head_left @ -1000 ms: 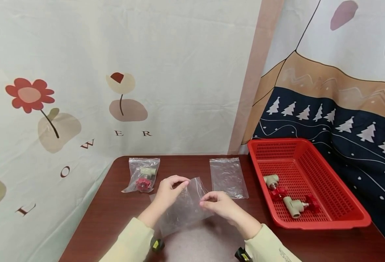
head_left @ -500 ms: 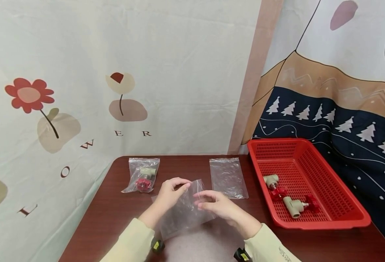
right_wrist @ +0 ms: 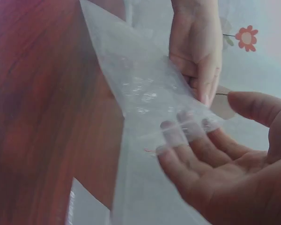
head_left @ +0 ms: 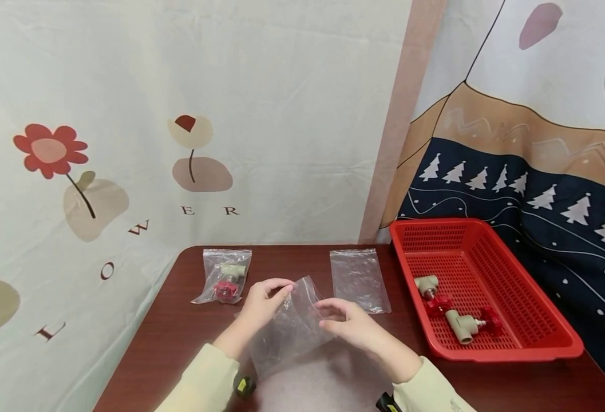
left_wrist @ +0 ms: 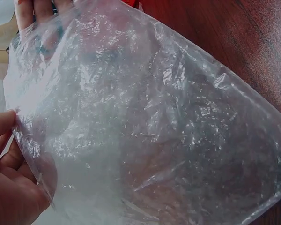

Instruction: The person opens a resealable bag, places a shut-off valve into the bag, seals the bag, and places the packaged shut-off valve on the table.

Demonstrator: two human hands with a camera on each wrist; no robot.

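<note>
A clear zip bag hangs between the two hands over the table, slanted and with nothing seen inside. My left hand pinches its upper edge between thumb and fingers. In the left wrist view the bag fills most of the picture. My right hand is at the bag's right side. As the right wrist view shows, the right fingers lie partly behind the film and show through it, while the thumb stands apart from them.
On the brown table, a zip bag with a red-handled valve lies at back left. Another flat clear bag lies right of the hands. A red basket at right holds two valves. A printed curtain hangs behind.
My right hand first pinched the bag's edge; its thumb and fingers have since parted, and it has shifted slightly right. My left hand keeps its pinch and has moved very little.
</note>
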